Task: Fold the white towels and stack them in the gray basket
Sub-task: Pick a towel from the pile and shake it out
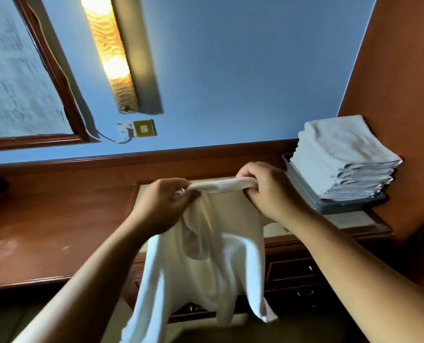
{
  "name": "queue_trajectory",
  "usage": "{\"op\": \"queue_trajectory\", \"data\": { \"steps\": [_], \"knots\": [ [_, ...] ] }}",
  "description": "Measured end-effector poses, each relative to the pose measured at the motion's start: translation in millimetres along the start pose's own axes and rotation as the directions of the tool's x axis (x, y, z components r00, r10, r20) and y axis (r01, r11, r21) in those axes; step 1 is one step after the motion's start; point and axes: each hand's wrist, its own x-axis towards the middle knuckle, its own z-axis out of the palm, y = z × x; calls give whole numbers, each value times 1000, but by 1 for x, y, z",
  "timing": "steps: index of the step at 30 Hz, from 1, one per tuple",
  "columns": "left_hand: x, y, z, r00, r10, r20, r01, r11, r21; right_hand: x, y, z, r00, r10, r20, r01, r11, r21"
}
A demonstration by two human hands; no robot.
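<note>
Blue wall runs behind a reddish wooden desk, with a wood-framed mirror on the far left and a lit lamp beside it. A brass socket sits under the lamp, and a pale cable trails from a plug just left of it.

Both hands hold a white towel up over the near edge of the desk. The left hand pinches one end of the top edge, with its fingers curled round the cloth. The right hand grips the other end the same way. Between them the edge is bunched into a thick roll. The rest hangs loose in soft, uneven folds, and one corner droops low on the right.

On the far right of the desk stands the gray basket, its side a fine mesh. A stack of folded white towels rises well above its rim and leans out to the right.

The top towel of the stack carries a small yellowish mark, too small to read. What shows in the mirror is blurred. The hanging towel hides part of the desk's drawers, and its lower left end is cut off by the bottom of the view.
</note>
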Motion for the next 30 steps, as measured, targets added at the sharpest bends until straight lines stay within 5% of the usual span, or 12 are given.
{"op": "queue_trajectory", "data": {
  "steps": [3,6,9,11,14,16,20,22,26,30],
  "knots": [
    [-1,-8,-22,999,-29,-27,28,1000,-9,-15,20,6,984,168,65,-165,985,-50],
    [-2,-16,-32,994,-77,-80,75,997,-31,-23,33,10,915,403,20,-401,900,170],
    [-4,-26,-36,989,-140,-47,138,989,-45,-26,39,11,779,626,34,-489,573,657],
    [-7,-27,-39,983,-183,34,184,982,-48,-24,34,7,723,690,-28,-405,456,793],
    [-11,-16,-42,960,-221,174,256,942,-218,-22,8,-4,817,571,-73,-334,573,748],
    [-12,0,-43,952,-150,267,233,920,-315,-28,-19,-9,933,353,70,-320,724,611],
    [-12,30,-41,902,129,413,58,909,-413,-42,-62,16,907,103,409,-227,936,267],
    [-10,31,-35,896,216,389,-78,937,-339,-43,-67,28,950,55,307,-146,949,281],
    [-23,0,-2,925,273,263,-212,948,-239,-34,-62,14,977,215,-13,-193,902,386],
    [-65,-96,54,953,-25,303,65,991,-121,-19,-47,-21,880,416,-228,-282,845,454]
  ]
}}
